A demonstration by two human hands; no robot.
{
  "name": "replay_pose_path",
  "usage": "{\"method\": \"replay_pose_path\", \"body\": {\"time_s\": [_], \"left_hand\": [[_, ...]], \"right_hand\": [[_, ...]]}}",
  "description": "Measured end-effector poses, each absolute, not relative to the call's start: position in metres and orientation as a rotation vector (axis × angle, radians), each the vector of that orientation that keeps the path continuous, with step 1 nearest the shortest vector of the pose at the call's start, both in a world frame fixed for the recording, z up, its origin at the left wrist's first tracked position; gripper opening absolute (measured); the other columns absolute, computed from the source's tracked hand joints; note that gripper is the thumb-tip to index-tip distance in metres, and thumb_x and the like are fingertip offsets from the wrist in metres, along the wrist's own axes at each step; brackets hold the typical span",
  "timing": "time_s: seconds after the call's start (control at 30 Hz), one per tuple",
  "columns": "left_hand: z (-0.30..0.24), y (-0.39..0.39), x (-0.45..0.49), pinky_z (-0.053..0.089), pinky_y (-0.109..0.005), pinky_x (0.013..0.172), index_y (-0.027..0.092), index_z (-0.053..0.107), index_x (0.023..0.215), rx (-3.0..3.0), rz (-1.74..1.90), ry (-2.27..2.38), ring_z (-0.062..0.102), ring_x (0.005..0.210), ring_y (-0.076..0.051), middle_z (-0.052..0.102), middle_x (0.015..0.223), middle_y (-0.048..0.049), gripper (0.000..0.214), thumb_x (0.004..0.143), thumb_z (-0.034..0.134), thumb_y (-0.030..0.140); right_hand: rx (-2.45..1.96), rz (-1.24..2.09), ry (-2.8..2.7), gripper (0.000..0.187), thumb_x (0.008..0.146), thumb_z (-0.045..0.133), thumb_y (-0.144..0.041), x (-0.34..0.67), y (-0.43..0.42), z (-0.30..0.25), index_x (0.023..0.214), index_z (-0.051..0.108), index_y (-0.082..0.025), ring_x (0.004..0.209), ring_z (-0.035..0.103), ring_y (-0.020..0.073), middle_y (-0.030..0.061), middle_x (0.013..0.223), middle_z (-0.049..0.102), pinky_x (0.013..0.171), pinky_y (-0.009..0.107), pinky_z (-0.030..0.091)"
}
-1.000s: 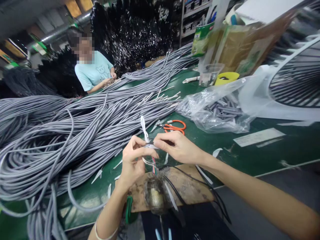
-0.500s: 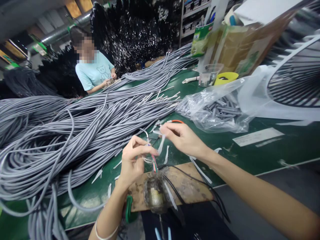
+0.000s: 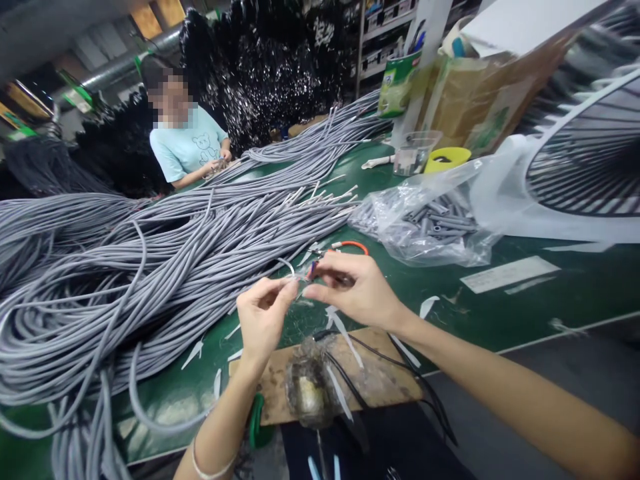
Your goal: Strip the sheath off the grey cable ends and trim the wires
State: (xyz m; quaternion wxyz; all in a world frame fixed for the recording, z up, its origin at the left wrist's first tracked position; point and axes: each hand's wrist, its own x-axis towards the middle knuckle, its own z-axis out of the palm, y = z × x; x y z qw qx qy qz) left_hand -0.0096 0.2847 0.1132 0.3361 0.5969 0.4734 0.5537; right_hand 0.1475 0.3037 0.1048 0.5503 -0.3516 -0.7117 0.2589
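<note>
My left hand [image 3: 265, 313] pinches the end of a grey cable [image 3: 287, 265] between thumb and forefinger. Close beside it, my right hand [image 3: 355, 290] has its fingers curled around the thin coloured wires [image 3: 313, 269] at that cable end; a blue and a red one show at the fingertips. The rest of the wires is hidden by the fingers. Below both hands, a brown board [image 3: 390, 373] carries a small dark, grimy device [image 3: 309, 387] with black leads. A white strip [image 3: 347, 337] lies partly over the board.
Long bundles of grey cables [image 3: 165, 293] cover the left of the green table [image 3: 400, 300]. A plastic bag of short grey tubes [image 3: 435, 223], a yellow roll [image 3: 447, 159] and a fan [image 3: 590, 153] are at the right. Across the table sits a co-worker [image 3: 193, 143].
The white strip has left my right hand and lies by the board. My right hand has come down and left to the wires, which no longer hang below my left hand.
</note>
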Motion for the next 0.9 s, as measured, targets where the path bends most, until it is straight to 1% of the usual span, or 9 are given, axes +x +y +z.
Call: {"method": "replay_pose_path", "body": {"time_s": [0.13, 0.2, 0.3, 0.37, 0.5, 0.67, 0.73, 0.8, 0.9], "left_hand": [[0.111, 0.281, -0.005, 0.031, -0.019, 0.041, 0.013, 0.065, 0.056, 1.551, 1.334, 1.256, 0.038, 0.040, -0.006, 0.045, 0.042, 0.0028, 0.028, 0.074, 0.064, 0.034], [0.108, 0.282, -0.004, 0.029, -0.018, 0.038, 0.012, 0.064, 0.057, 1.451, 1.334, 1.256, 0.037, 0.037, -0.005, 0.045, 0.041, 0.0030, 0.032, 0.077, 0.062, 0.037], [0.103, 0.285, -0.001, 0.026, -0.016, 0.033, 0.012, 0.064, 0.064, 1.279, 1.363, 1.226, 0.038, 0.033, -0.004, 0.053, 0.047, 0.0014, 0.033, 0.075, 0.062, 0.043], [0.102, 0.287, 0.001, 0.025, -0.015, 0.030, 0.013, 0.061, 0.065, 1.177, 1.382, 1.200, 0.039, 0.030, -0.004, 0.057, 0.052, 0.0004, 0.033, 0.073, 0.063, 0.045], [0.105, 0.288, 0.004, 0.024, -0.014, 0.027, 0.015, 0.050, 0.065, 0.989, 1.431, 1.172, 0.040, 0.026, -0.005, 0.054, 0.046, 0.0031, 0.037, 0.069, 0.065, 0.049], [0.109, 0.290, 0.004, 0.024, -0.014, 0.026, 0.017, 0.045, 0.068, 0.854, 1.539, 1.155, 0.040, 0.027, -0.005, 0.056, 0.049, 0.0034, 0.040, 0.067, 0.067, 0.051], [0.109, 0.290, 0.003, 0.022, -0.013, 0.027, 0.017, 0.046, 0.068, 0.865, 1.564, 1.128, 0.039, 0.028, -0.003, 0.058, 0.056, 0.0027, 0.041, 0.067, 0.067, 0.052], [0.108, 0.290, 0.001, 0.022, -0.013, 0.029, 0.015, 0.052, 0.071, 0.961, 1.510, 1.097, 0.037, 0.031, -0.001, 0.058, 0.063, 0.0023, 0.041, 0.063, 0.071, 0.051], [0.106, 0.289, -0.001, 0.024, -0.013, 0.032, 0.012, 0.060, 0.070, 1.138, 1.421, 1.094, 0.037, 0.034, 0.001, 0.054, 0.061, 0.0031, 0.037, 0.060, 0.077, 0.044]], "right_hand": [[-0.822, 0.532, -1.691, 0.036, 0.084, 0.055, -0.037, 0.143, 0.302, 0.105, 0.055, 0.048, -0.016, 0.049, 0.037, 0.0070, -0.0022, 0.053, 0.044, 0.048, 0.021, 0.031], [-0.866, 0.573, -1.692, 0.042, 0.084, 0.054, -0.038, 0.143, 0.303, 0.104, 0.051, 0.040, -0.017, 0.047, 0.032, 0.0067, -0.0037, 0.049, 0.038, 0.047, 0.021, 0.028], [-0.922, 0.662, -1.678, 0.046, 0.083, 0.052, -0.042, 0.142, 0.305, 0.102, 0.049, 0.034, -0.018, 0.046, 0.028, 0.0064, -0.0051, 0.047, 0.030, 0.045, 0.022, 0.024], [-0.928, 0.750, -1.658, 0.043, 0.083, 0.051, -0.043, 0.141, 0.305, 0.102, 0.051, 0.038, -0.018, 0.047, 0.029, 0.0065, -0.0046, 0.049, 0.032, 0.044, 0.022, 0.024], [-0.926, 0.890, -1.604, 0.035, 0.081, 0.050, -0.040, 0.140, 0.305, 0.101, 0.056, 0.047, -0.016, 0.049, 0.033, 0.0072, -0.0033, 0.053, 0.038, 0.046, 0.022, 0.026], [-0.923, 0.930, -1.582, 0.031, 0.081, 0.049, -0.037, 0.139, 0.303, 0.102, 0.059, 0.050, -0.015, 0.049, 0.033, 0.0076, -0.0030, 0.053, 0.039, 0.046, 0.022, 0.027], [-0.916, 0.906, -1.603, 0.031, 0.082, 0.049, -0.038, 0.140, 0.303, 0.104, 0.061, 0.052, -0.015, 0.049, 0.034, 0.0078, -0.0028, 0.054, 0.039, 0.046, 0.022, 0.027], [-0.900, 0.866, -1.618, 0.030, 0.082, 0.049, -0.037, 0.141, 0.302, 0.105, 0.062, 0.053, -0.015, 0.049, 0.033, 0.0076, -0.0026, 0.055, 0.041, 0.046, 0.022, 0.027], [-0.897, 0.825, -1.607, 0.035, 0.082, 0.050, -0.038, 0.141, 0.301, 0.106, 0.056, 0.048, -0.016, 0.048, 0.032, 0.0073, -0.0031, 0.053, 0.039, 0.046, 0.023, 0.026]]}}
